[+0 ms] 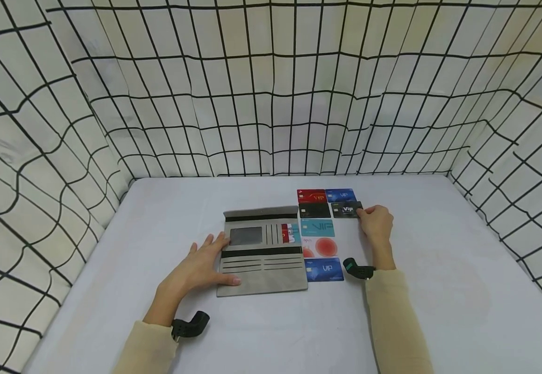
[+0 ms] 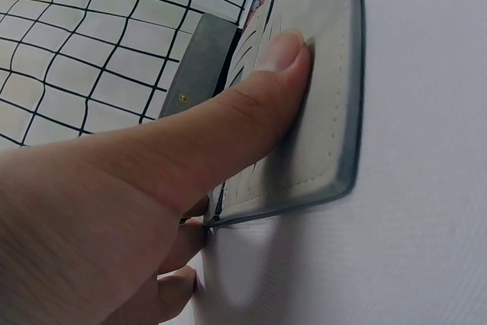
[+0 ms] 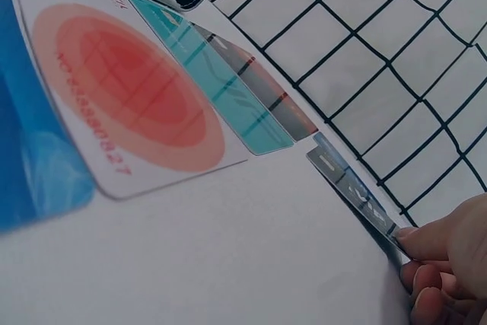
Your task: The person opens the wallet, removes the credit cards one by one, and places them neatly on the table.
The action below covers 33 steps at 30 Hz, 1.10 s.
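An opened grey wallet (image 1: 282, 283) lies on the table, with red and blue cards (image 1: 286, 234) in its upper right slots. My left hand (image 1: 201, 267) rests on its left side with fingers spread; in the left wrist view the thumb (image 2: 262, 89) lies across the wallet's grey face. At the right, my right hand (image 1: 377, 224) pinches the right end of a black Vip card (image 1: 346, 209) between thumb and fingers. The right wrist view shows that card (image 3: 351, 192) tilted, its near edge lifted over the table.
Right of the wallet lie a red card (image 1: 311, 195), a blue VIP card (image 1: 340, 195), a plain black card (image 1: 314, 210), a teal card (image 1: 317, 227), a white card with red circles (image 1: 325, 246) and another blue card (image 1: 324, 270). Black netting (image 1: 271, 94) surrounds the white table (image 1: 261, 332).
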Motion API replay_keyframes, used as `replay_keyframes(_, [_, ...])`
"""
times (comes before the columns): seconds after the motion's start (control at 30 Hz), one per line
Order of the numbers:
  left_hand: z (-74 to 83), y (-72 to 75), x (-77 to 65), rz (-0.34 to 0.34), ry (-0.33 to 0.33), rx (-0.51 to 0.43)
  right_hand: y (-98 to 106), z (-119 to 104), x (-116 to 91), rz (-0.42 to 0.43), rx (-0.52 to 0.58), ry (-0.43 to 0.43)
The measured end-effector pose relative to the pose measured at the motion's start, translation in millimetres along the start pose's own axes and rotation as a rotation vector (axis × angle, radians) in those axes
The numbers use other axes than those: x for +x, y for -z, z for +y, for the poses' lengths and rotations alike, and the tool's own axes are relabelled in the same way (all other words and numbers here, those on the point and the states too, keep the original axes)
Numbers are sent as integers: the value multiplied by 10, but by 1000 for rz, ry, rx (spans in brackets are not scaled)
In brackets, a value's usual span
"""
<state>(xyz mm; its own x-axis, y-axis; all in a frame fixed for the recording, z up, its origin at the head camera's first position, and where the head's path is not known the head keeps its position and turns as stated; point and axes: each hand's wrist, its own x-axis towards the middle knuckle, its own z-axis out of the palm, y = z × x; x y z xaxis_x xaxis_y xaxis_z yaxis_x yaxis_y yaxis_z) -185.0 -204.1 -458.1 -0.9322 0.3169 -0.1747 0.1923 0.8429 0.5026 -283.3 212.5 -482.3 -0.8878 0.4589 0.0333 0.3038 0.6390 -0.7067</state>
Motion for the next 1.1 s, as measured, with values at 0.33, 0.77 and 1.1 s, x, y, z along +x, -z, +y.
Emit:
replay_keyframes(0.33, [-12,-6,-2,11,-2,-2,-17,2,-16,19,9,14])
replay_keyframes(0.77, [-21,-7,-12,16,-4,-2,15,-22,-24,11,35,18])
replay_keyframes(1.1, [-13,-5,-12,17,-3,-5,47,-74,-50,-1,62,41])
